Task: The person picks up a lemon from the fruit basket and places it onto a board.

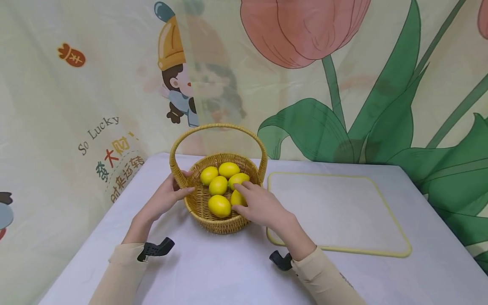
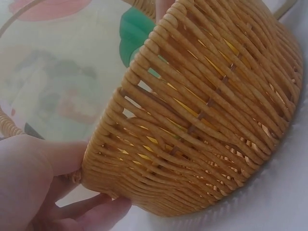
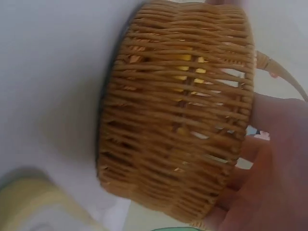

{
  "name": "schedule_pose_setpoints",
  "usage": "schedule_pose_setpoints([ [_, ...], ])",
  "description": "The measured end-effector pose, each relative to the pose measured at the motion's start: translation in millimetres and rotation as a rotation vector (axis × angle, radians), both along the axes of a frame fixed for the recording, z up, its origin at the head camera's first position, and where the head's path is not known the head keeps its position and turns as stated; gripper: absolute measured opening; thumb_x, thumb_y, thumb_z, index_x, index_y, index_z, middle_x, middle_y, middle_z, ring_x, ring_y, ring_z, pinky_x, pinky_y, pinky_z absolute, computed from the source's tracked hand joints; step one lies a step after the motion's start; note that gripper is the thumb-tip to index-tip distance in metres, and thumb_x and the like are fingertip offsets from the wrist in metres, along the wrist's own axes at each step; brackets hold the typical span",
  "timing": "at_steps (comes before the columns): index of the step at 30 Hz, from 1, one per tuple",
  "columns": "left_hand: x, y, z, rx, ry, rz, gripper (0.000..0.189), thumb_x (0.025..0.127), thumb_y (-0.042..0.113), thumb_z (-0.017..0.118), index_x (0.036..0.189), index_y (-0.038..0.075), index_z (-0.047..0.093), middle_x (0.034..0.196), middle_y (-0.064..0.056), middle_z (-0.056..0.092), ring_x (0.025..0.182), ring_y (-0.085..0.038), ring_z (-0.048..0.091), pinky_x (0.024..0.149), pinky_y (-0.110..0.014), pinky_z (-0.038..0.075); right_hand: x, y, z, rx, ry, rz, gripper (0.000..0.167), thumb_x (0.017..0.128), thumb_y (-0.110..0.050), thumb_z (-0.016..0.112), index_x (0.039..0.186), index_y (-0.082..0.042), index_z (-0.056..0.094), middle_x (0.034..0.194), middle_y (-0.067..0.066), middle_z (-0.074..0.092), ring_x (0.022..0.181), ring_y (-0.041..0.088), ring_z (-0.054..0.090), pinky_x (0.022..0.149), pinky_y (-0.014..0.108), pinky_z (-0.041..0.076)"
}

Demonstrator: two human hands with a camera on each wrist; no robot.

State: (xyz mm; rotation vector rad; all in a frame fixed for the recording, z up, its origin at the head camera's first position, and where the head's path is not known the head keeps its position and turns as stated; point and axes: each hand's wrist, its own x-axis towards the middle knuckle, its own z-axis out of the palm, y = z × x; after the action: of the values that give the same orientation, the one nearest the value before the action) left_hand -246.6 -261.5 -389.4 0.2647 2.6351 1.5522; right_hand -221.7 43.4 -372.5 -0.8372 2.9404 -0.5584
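A wicker basket (image 1: 222,226) with a tall hoop handle stands on the table, holding several yellow lemons (image 1: 220,206). My left hand (image 1: 167,195) grips its left side near the foot of the handle; in the left wrist view the thumb (image 2: 62,156) lies at the rim and the fingers bend beneath it. Over the right rim reaches my right hand (image 1: 263,205), its fingers and thumb around the rightmost lemon (image 1: 237,198), which they partly cover. From the right wrist view, the basket's woven wall (image 3: 178,110) hides the fingertips.
A white board with a yellow edge (image 1: 339,212) lies flat to the basket's right. White cloth (image 1: 213,271) covers the table. Behind it hangs a printed curtain (image 1: 305,118) with tulips and a cartoon figure.
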Motion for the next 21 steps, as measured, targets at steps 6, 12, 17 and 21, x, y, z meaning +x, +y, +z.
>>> schedule_pose_setpoints([
  [6,-0.9,-1.6,0.0,0.007,-0.003,-0.006,0.056,0.095,0.031,0.068,0.137,0.009,0.038,0.156,-0.010,0.041,0.138,-0.035,0.045,0.112,-0.054,0.041,-6.5,-14,1.1,0.054,-0.054,-0.042,0.060,0.093,-0.039,0.063,0.147,-0.017,0.048,0.148,0.009,0.052,0.132,0.030,0.054,0.107,0.050,0.047],
  [12,-2.1,-0.7,-5.0,0.018,-0.006,-0.012,0.054,0.095,0.031,0.068,0.136,0.009,0.039,0.157,-0.009,0.041,0.138,-0.034,0.045,0.111,-0.053,0.042,-13.4,-22,1.6,0.056,-0.098,-0.042,0.040,0.084,-0.019,0.071,0.123,-0.013,0.065,0.110,0.008,0.069,0.087,0.022,0.059,0.072,0.036,0.050],
  [17,-1.6,-0.1,-6.6,0.019,-0.001,-0.010,0.055,0.094,0.031,0.068,0.136,0.009,0.039,0.156,-0.010,0.041,0.139,-0.034,0.044,0.111,-0.053,0.042,-16.7,-27,1.5,0.101,-0.099,-0.023,0.047,0.081,-0.023,0.078,0.125,-0.017,0.065,0.106,0.004,0.070,0.080,0.020,0.056,0.069,0.036,0.048],
  [21,-1.9,-2.1,-4.8,0.014,0.008,-0.004,0.055,0.094,0.031,0.069,0.136,0.010,0.040,0.156,-0.010,0.042,0.139,-0.035,0.044,0.111,-0.053,0.042,-19.7,-30,1.0,0.109,-0.082,-0.008,0.049,0.081,-0.025,0.079,0.127,-0.018,0.065,0.104,0.004,0.070,0.079,0.021,0.056,0.068,0.036,0.048],
])
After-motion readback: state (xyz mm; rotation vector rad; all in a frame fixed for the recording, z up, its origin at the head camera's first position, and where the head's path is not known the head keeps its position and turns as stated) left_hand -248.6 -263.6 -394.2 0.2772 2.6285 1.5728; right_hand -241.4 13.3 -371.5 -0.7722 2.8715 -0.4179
